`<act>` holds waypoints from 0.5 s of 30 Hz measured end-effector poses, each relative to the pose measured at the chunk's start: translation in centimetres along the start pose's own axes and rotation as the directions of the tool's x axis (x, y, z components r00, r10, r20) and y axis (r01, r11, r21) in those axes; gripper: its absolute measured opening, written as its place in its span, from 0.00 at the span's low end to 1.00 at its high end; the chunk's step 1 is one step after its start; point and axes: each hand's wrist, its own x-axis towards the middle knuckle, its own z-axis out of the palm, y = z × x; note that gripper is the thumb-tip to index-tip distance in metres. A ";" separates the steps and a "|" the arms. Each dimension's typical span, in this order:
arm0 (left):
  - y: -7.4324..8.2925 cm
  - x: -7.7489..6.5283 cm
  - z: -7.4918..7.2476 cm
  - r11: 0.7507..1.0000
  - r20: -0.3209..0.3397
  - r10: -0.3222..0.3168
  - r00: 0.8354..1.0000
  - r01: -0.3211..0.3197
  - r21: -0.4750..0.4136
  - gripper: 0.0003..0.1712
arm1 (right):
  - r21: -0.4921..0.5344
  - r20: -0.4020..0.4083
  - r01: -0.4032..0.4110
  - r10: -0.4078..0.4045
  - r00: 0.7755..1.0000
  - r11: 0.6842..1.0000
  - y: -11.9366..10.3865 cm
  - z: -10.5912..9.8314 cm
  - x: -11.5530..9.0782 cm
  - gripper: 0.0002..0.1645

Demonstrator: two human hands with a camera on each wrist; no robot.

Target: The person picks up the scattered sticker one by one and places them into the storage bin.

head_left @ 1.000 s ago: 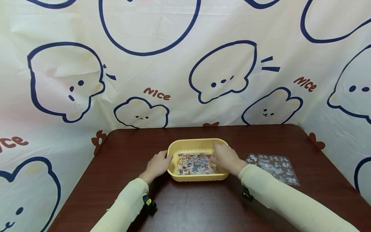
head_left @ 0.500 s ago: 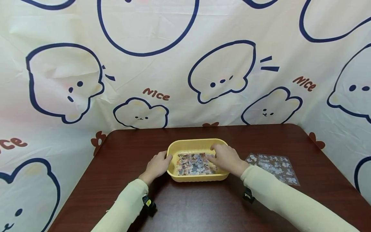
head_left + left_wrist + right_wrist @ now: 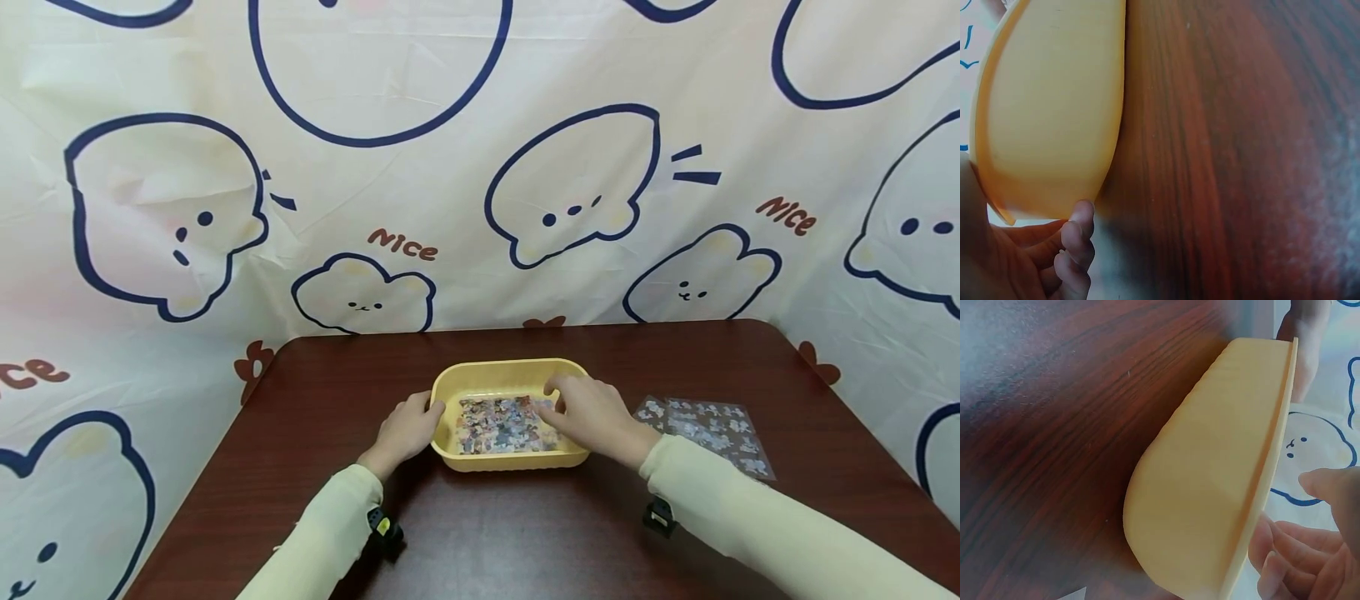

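A yellow plastic tub (image 3: 495, 462) with a raised rim stands on the table. A layer of small, many-coloured flat pieces (image 3: 495, 425) covers its floor. My left hand (image 3: 408, 427) grips the tub's left end, thumb at the rim and fingers against the outer wall, as the left wrist view also shows. At the right end my right hand (image 3: 596, 417) reaches over the rim, fingers bent and thumb apart from the index finger. Its lower fingers (image 3: 1294, 553) are partly hidden behind the rim in the right wrist view. Nothing shows between thumb and index finger.
Right of the tub lie thin clear sheets (image 3: 723, 433) with pale, scattered shapes, partly covered by the right forearm. The dark wooden table (image 3: 510, 533) ends at the back against a printed cloth (image 3: 465, 192), which also hangs at both sides.
My right hand has drawn a little to the right, its index finger and thumb now bent above the pieces, and its forearm has shifted right. My left hand keeps its place on the tub.
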 end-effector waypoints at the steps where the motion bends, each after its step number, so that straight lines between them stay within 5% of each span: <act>1: 0.0 0.0 0.0 1.000 0.000 0.001 1.000 -0.001 0.002 0.28 | -0.004 -0.003 0.002 -0.002 1.000 1.000 -0.1 -0.1 -0.1 0.22; 15: -0.1 0.1 0.1 1.000 -0.006 0.004 1.000 -0.004 0.021 0.29 | -0.032 -0.027 0.011 -0.012 1.000 0.999 0.4 -0.9 -1.8 0.22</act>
